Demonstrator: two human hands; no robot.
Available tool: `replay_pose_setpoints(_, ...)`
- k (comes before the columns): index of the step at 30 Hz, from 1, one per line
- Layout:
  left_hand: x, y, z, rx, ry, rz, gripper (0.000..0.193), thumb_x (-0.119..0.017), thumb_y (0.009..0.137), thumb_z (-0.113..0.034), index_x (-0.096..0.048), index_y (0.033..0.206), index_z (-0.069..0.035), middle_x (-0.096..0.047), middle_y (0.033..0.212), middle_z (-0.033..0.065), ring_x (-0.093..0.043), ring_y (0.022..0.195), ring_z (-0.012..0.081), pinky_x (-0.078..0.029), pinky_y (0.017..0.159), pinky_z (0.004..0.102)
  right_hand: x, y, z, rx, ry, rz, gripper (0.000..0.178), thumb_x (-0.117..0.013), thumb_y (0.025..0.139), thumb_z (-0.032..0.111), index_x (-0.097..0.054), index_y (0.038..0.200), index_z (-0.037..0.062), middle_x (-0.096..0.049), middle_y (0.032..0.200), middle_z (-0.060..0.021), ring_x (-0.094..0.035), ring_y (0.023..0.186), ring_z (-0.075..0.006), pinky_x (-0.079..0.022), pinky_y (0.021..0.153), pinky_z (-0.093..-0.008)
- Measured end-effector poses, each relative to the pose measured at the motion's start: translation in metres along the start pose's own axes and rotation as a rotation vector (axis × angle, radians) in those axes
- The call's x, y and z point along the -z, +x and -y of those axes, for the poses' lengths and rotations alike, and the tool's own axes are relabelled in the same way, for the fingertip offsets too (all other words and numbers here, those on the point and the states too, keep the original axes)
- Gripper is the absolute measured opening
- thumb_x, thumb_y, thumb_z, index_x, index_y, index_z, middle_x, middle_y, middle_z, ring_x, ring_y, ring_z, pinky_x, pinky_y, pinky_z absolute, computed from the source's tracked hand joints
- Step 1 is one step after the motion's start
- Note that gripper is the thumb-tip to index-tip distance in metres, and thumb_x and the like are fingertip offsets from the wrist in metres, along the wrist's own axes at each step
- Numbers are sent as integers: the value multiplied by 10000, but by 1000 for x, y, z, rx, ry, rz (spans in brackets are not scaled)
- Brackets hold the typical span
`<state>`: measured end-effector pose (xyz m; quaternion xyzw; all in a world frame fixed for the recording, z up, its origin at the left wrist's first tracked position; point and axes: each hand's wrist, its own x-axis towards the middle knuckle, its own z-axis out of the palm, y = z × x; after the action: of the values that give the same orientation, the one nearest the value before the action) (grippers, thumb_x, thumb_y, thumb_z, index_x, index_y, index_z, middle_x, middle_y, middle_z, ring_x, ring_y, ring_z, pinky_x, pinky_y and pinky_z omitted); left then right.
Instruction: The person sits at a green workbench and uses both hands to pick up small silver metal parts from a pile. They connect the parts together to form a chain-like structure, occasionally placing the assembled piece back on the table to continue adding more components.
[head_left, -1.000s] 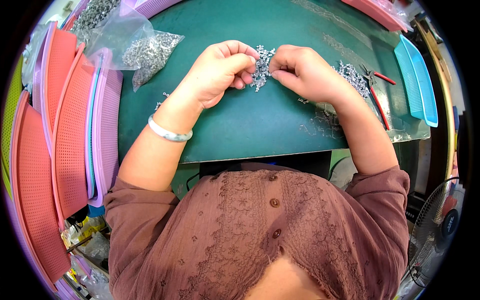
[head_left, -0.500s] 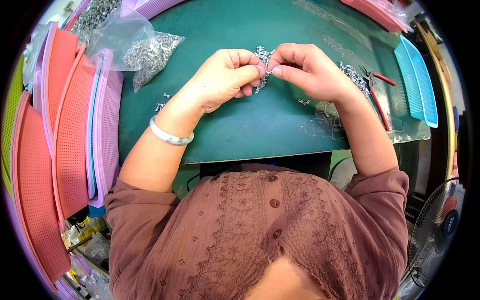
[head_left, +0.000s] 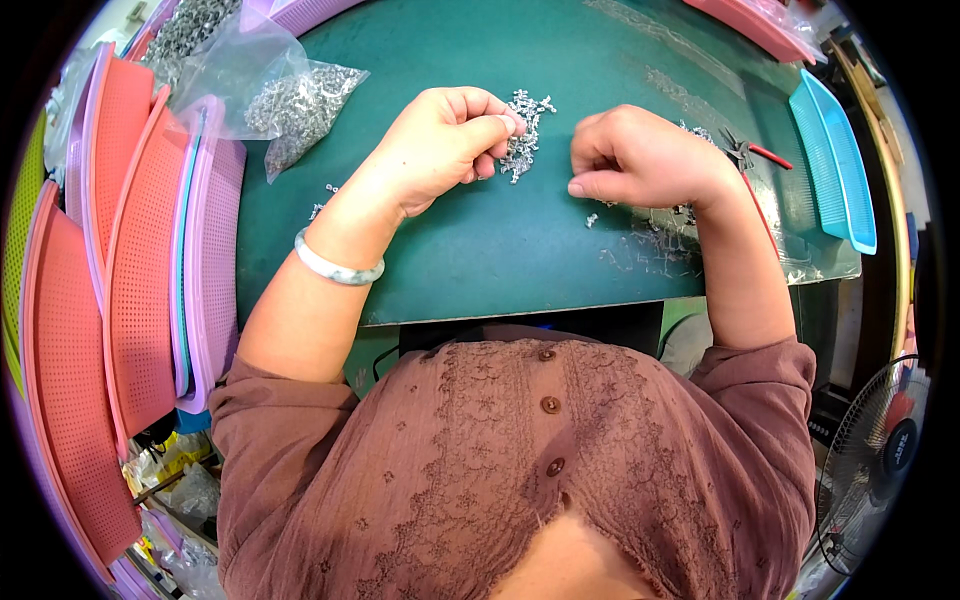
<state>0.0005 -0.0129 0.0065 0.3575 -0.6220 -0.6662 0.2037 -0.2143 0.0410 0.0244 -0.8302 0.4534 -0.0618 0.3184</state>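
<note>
My left hand (head_left: 445,145) is closed in a pinch at the left edge of a pile of small silvery metal pieces (head_left: 523,145) on the green table. Whatever its fingertips hold is too small to make out. Apart from it, to the right of the pile, my right hand (head_left: 645,160) hovers low with curled fingers and the thumb beneath them. The inside of that grip is hidden. Just below the right thumb lies a small metal piece (head_left: 591,220). More silvery pieces (head_left: 695,131) show partly behind the right hand.
A clear bag of metal pieces (head_left: 300,110) lies at the far left, with a few loose bits (head_left: 318,210) nearer. Stacked perforated baskets (head_left: 140,270) line the left side. Red-handled pliers (head_left: 768,157) and a blue basket (head_left: 835,165) are at right; a fan (head_left: 875,460) stands lower right.
My hands have come apart from their meeting point over the pile. The right moved right and slightly nearer me; the left shifted slightly left. More of the pile now shows.
</note>
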Motion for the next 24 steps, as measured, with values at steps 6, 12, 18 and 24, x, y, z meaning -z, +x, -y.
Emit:
replay_pose_setpoints(6, -2, 0, -1, 2, 18, -49, 135, -540, 851, -136, -621, 887, -34, -558, 678, -24, -478, 537, 23, -364, 455, 141, -25, 17, -1, 181, -23, -392, 118, -625, 686, 39, -563, 776, -4, -538, 716, -101, -529, 622, -236, -432, 565, -322)
replay_pose_setpoints(12, -1, 0, -1, -9, 18, -65, 124, -544, 846, -134, -615, 875, -36, -553, 679, -22, -478, 542, 27, -363, 455, 142, -31, 23, 12, 33, -105, -423, 105, -597, 713, 108, -589, 785, 31, -581, 820, -126, -563, 784, -302, -454, 695, -371)
replay_pose_setpoints(18, -1, 0, -1, -9, 36, -58, 124, -541, 846, -130, -609, 880, -32, -550, 686, -23, -477, 546, 27, -366, 457, 142, -35, 26, 5, 65, -149, -455, 96, -598, 725, 121, -591, 769, 35, -578, 808, -117, -563, 783, -300, -454, 697, -377)
replay_pose_setpoints(24, -1, 0, 0, -11, 54, -57, 125, -536, 849, -124, -605, 889, -27, -548, 685, -22, -477, 546, 28, -369, 458, 141, -37, 26, 11, 42, -146, -481, 84, -580, 738, 119, -593, 753, 38, -571, 789, -115, -565, 772, -298, -459, 690, -373)
